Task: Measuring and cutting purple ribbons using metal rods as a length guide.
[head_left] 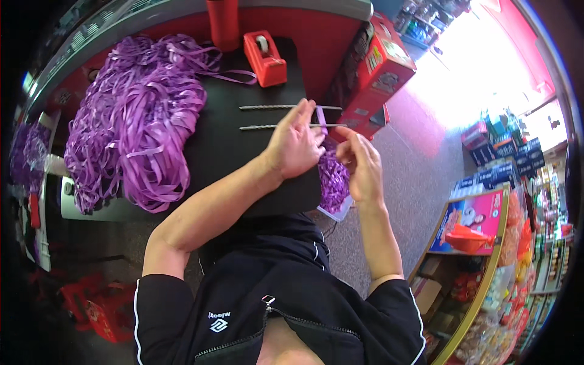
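Two thin twisted metal rods [255,107] lie side by side, sticking out over the right side of the black tabletop [231,164]. A strip of purple ribbon [322,117] spans the rods near their right ends. My left hand [295,141] is over the rods, palm partly turned up, fingers apart and some bent. To its right, my right hand [363,163] has its index finger stretched toward the lower rod's end, the others loosely bent. I see no ribbon gripped in either hand. Below and between the hands, loose purple ribbon [333,182] fills a pale container [338,212].
A big heap of purple ribbon [149,121] covers the table's left side. A red tape dispenser [265,59] and a red cylinder [223,24] stand at the back. Red boxes [378,73] are beyond the rods. A goods shelf [471,267] stands at right, red stools [106,310] at lower left.
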Motion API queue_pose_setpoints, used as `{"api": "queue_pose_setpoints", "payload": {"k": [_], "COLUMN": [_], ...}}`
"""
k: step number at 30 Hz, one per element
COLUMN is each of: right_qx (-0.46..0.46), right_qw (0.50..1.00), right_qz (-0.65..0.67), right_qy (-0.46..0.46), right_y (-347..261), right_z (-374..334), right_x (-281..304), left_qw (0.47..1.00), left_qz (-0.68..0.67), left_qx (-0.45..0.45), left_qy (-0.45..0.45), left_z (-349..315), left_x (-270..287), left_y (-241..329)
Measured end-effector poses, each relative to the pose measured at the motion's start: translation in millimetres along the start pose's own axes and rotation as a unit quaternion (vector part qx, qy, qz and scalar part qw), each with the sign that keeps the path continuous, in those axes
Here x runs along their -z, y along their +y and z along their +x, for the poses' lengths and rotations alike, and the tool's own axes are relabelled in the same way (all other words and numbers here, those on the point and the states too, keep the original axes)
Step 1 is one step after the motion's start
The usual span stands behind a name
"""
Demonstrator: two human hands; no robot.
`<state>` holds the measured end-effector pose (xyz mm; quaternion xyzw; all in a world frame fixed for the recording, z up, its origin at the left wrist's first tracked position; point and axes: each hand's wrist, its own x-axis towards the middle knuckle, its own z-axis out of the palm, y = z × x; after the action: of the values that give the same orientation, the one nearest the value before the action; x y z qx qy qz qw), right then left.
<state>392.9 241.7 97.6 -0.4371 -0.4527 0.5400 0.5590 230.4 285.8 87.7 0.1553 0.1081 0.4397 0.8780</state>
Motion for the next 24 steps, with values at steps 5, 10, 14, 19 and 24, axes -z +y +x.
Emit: {"api": "queue_pose_setpoints", "payload": {"k": [5,10,14,19,24], "right_qx": [0.160,0.175,0.037,-0.046,-0.065], "right_qw": [0.972,0.942,0.917,0.914,0.914], "right_qz": [-0.157,-0.272,-0.358,-0.366,-0.357], "right_qy": [-0.062,-0.094,-0.171,-0.169,-0.181], "right_y": [-50,-45,-14,-15,-14], "right_z": [60,165,236,246,250], "right_x": [-35,-82,-97,-120,-126], "left_qw": [1.000,1.000,0.999,0.999,0.999], "left_qz": [0.004,-0.008,-0.011,0.004,0.008], "left_qx": [0.000,0.003,0.003,0.001,0.003], "left_qy": [0.004,-0.024,-0.031,-0.038,-0.036], "left_z": [-3,0,1,1,1], "left_x": [-2,6,7,8,7], "left_y": [2,3,2,2,1]}}
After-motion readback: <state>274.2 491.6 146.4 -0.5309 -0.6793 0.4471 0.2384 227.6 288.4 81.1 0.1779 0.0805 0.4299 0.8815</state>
